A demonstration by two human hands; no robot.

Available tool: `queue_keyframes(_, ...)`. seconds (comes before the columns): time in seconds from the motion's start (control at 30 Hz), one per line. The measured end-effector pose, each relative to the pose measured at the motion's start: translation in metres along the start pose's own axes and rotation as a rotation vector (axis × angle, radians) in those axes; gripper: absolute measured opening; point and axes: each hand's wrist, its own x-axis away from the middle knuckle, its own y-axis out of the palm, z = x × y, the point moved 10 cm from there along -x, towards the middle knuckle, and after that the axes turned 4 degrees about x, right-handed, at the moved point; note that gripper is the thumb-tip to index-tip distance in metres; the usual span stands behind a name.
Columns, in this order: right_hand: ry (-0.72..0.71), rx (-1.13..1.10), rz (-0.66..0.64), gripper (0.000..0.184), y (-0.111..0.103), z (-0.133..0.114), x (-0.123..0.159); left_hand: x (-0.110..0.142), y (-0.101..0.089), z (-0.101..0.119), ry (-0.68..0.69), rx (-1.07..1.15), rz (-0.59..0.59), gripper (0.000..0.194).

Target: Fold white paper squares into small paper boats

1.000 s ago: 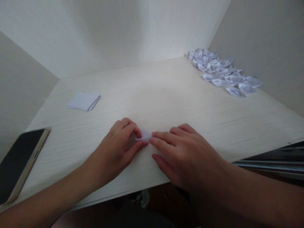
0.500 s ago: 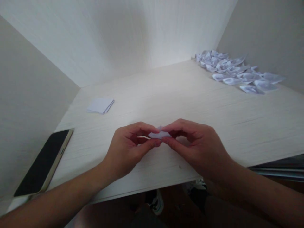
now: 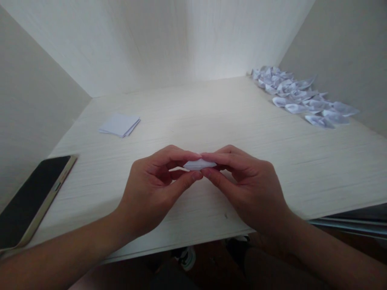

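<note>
A small folded white paper [image 3: 199, 164] is pinched between my two hands, a little above the front part of the table. My left hand [image 3: 160, 183] grips it from the left, thumb below and fingers above. From the other side, my right hand [image 3: 248, 181] holds it the same way, and the fingertips of both hands meet at its middle. Its ends reach behind the fingers and are partly hidden. At the far right lie several folded paper boats [image 3: 290, 90] in rows.
A stack of square white paper sheets [image 3: 120, 124] lies on the table [image 3: 193, 117] to the left. Nearer, at the left edge, is a phone [image 3: 36, 197] with a dark screen. Walls stand at the back and both sides. Shoes [image 3: 189, 257] show below the front edge.
The view has shifted slightly, so the phone and sheets appear further left. Both hands keep their pinch on the folded paper, which now shows a flatter, more level shape with the fingertips closer together.
</note>
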Motion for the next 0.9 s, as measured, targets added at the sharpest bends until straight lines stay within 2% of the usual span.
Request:
queue_keyframes(0.13,-0.028,0.034,0.025,0.025,-0.002,-0.005,0.002,0.000,-0.002,0.001,0.023,-0.011,0.005,0.023)
queue_keyframes(0.27,-0.045,0.053,0.027,0.026,-0.002,-0.008,0.002,0.000,-0.004,-0.006,-0.039,0.030,0.012,0.022)
queue_keyframes(0.5,-0.005,0.041,0.007,0.022,-0.001,-0.004,-0.001,-0.002,-0.009,-0.009,-0.068,-0.028,0.043,0.021)
queue_keyframes(0.77,0.039,0.096,-0.026,0.011,0.001,0.003,0.000,-0.009,-0.004,-0.004,0.050,-0.141,-0.056,0.021)
queue_keyframes(0.9,0.041,0.100,-0.022,0.013,0.000,0.002,-0.001,-0.009,-0.001,-0.006,0.026,-0.161,-0.090,0.020)
